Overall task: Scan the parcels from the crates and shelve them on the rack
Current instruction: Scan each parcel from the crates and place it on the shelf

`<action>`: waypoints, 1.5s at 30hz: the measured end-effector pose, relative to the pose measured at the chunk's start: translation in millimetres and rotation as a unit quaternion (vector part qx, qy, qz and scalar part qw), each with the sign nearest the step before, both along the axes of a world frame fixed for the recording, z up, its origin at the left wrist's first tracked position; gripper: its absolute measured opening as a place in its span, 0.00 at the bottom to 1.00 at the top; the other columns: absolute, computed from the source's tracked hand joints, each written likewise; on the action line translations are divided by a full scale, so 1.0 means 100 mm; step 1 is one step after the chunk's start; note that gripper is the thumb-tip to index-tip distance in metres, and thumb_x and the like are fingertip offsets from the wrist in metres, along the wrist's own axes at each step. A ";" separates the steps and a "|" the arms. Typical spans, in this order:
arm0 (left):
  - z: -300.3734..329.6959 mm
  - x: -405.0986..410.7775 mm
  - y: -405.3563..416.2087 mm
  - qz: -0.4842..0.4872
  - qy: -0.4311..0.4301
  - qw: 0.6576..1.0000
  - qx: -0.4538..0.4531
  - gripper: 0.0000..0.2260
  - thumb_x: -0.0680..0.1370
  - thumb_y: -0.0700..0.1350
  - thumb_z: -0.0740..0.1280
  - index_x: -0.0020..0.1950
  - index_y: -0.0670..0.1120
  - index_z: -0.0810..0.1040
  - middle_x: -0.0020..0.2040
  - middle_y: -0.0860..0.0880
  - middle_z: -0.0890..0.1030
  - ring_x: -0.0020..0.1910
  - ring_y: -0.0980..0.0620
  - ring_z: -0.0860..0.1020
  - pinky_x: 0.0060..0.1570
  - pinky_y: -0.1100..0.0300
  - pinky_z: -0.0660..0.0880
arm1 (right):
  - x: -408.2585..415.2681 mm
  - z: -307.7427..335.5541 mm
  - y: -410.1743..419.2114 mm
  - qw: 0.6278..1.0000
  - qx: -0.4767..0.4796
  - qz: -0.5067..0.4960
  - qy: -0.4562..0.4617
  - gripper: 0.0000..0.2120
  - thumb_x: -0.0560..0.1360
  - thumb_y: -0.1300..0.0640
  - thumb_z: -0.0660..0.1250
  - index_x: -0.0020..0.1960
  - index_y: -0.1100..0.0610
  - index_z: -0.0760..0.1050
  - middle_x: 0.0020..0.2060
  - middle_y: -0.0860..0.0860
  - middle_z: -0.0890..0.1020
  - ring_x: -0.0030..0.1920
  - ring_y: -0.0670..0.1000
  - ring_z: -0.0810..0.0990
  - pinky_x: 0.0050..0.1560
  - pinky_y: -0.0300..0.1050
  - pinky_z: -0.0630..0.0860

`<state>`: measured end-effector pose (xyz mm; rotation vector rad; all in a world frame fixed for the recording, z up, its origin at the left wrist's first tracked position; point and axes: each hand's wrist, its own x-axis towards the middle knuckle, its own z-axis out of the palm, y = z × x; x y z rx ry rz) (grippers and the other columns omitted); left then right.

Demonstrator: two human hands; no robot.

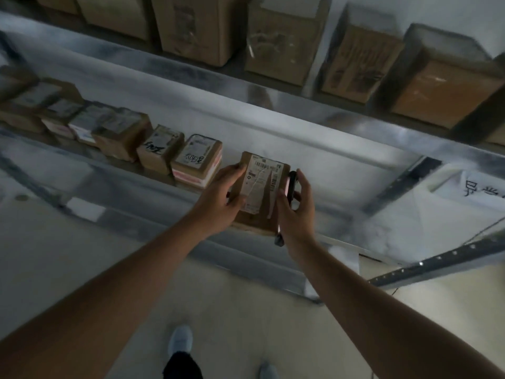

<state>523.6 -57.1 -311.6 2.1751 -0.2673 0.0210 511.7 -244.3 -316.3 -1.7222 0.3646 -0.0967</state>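
A small brown cardboard parcel (262,187) with a white barcode label on top is at the front of the metal rack's middle shelf (341,170). My left hand (221,195) grips its left side, thumb on the label. My right hand (296,209) holds a dark handheld scanner (290,187) edge-on against the parcel's right side. The parcel is just right of a row of shelved parcels; the nearest one (196,161) has handwriting on its label.
More brown boxes (284,42) line the upper shelf. Several small parcels (120,132) fill the middle shelf to the left. A perforated rack upright (437,265) slants at the right. A white sack with writing (470,192) lies at right. My shoes (180,339) stand on the pale floor.
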 end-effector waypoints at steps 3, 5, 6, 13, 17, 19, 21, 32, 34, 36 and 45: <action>-0.18 0.34 0.28 -0.043 0.019 0.999 0.000 0.33 0.82 0.39 0.70 0.84 0.48 0.60 0.81 0.49 0.64 0.69 0.71 0.59 0.66 0.77 0.64 | 0.18 -0.17 0.28 0.999 -0.008 -0.044 0.009 0.27 0.85 0.52 0.67 0.80 0.36 0.64 0.71 0.50 0.74 0.57 0.52 0.84 0.45 0.60 0.87; -0.29 0.53 0.42 -0.069 0.030 0.997 -0.004 0.32 0.83 0.39 0.69 0.85 0.48 0.60 0.80 0.49 0.64 0.68 0.71 0.60 0.60 0.83 0.64 | 0.29 -0.29 0.42 0.997 -0.010 -0.071 0.006 0.27 0.85 0.54 0.68 0.80 0.39 0.65 0.69 0.50 0.73 0.53 0.44 0.81 0.42 0.48 0.87; -0.33 0.60 0.47 -0.079 0.035 0.996 -0.006 0.32 0.83 0.39 0.69 0.85 0.49 0.60 0.80 0.49 0.64 0.68 0.71 0.60 0.58 0.84 0.64 | 0.34 -0.35 0.47 0.996 -0.013 -0.082 0.008 0.27 0.84 0.54 0.68 0.80 0.40 0.65 0.69 0.51 0.73 0.52 0.43 0.80 0.43 0.47 0.87; -0.61 0.97 0.54 -0.099 0.065 0.993 -0.026 0.30 0.84 0.38 0.66 0.85 0.47 0.60 0.80 0.47 0.64 0.74 0.56 0.65 0.67 0.54 0.78 | 0.70 -0.64 0.61 0.992 -0.045 -0.115 0.035 0.24 0.84 0.50 0.69 0.77 0.36 0.68 0.66 0.48 0.75 0.48 0.39 0.79 0.36 0.37 0.82; -0.75 1.11 0.51 -0.092 0.090 0.991 -0.027 0.30 0.84 0.38 0.65 0.85 0.47 0.59 0.81 0.48 0.62 0.77 0.47 0.67 0.66 0.44 0.79 | 0.94 -0.79 0.56 0.993 -0.034 -0.092 0.057 0.26 0.83 0.51 0.70 0.77 0.35 0.67 0.64 0.49 0.76 0.45 0.41 0.80 0.32 0.34 0.80; -0.80 1.21 0.48 -0.084 0.095 0.991 -0.030 0.30 0.84 0.38 0.65 0.85 0.47 0.59 0.81 0.48 0.62 0.78 0.47 0.66 0.69 0.43 0.77 | 1.07 -0.85 0.53 0.994 -0.036 -0.085 0.061 0.26 0.83 0.51 0.70 0.77 0.36 0.67 0.63 0.49 0.76 0.46 0.41 0.80 0.34 0.36 0.81; -0.83 1.28 0.46 -0.070 0.098 0.992 -0.028 0.30 0.84 0.38 0.65 0.84 0.47 0.59 0.80 0.48 0.63 0.78 0.48 0.66 0.72 0.44 0.74 | 1.20 -0.90 0.52 0.994 -0.028 -0.078 0.071 0.27 0.83 0.51 0.70 0.77 0.35 0.66 0.63 0.50 0.77 0.49 0.43 0.80 0.38 0.42 0.84; -0.89 1.61 0.29 -0.034 0.123 0.992 0.001 0.28 0.85 0.36 0.62 0.84 0.47 0.58 0.79 0.49 0.64 0.79 0.49 0.65 0.69 0.63 0.69 | 1.63 -1.06 0.49 0.994 0.017 -0.061 0.088 0.31 0.83 0.56 0.70 0.79 0.36 0.65 0.63 0.50 0.74 0.49 0.46 0.79 0.35 0.41 0.84; -0.91 1.63 0.27 -0.031 0.126 0.992 0.008 0.28 0.85 0.36 0.62 0.84 0.46 0.58 0.80 0.48 0.63 0.80 0.48 0.63 0.70 0.64 0.67 | 1.66 -1.08 0.47 0.994 0.013 -0.060 0.090 0.31 0.83 0.57 0.70 0.79 0.35 0.65 0.63 0.49 0.74 0.49 0.46 0.79 0.37 0.45 0.85; -0.92 1.67 0.26 -0.030 0.131 0.991 0.014 0.29 0.85 0.36 0.62 0.85 0.46 0.57 0.81 0.48 0.62 0.80 0.49 0.62 0.69 0.65 0.65 | 1.69 -1.09 0.45 0.994 0.015 -0.058 0.089 0.31 0.83 0.57 0.70 0.79 0.35 0.65 0.63 0.49 0.74 0.51 0.46 0.79 0.40 0.47 0.86; -0.91 1.73 0.25 -0.018 0.148 0.989 0.022 0.27 0.86 0.37 0.60 0.84 0.46 0.59 0.80 0.47 0.65 0.79 0.47 0.66 0.71 0.58 0.70 | 1.74 -1.09 0.46 0.995 -0.031 -0.038 0.087 0.29 0.83 0.53 0.69 0.80 0.38 0.65 0.64 0.49 0.76 0.48 0.44 0.80 0.40 0.43 0.84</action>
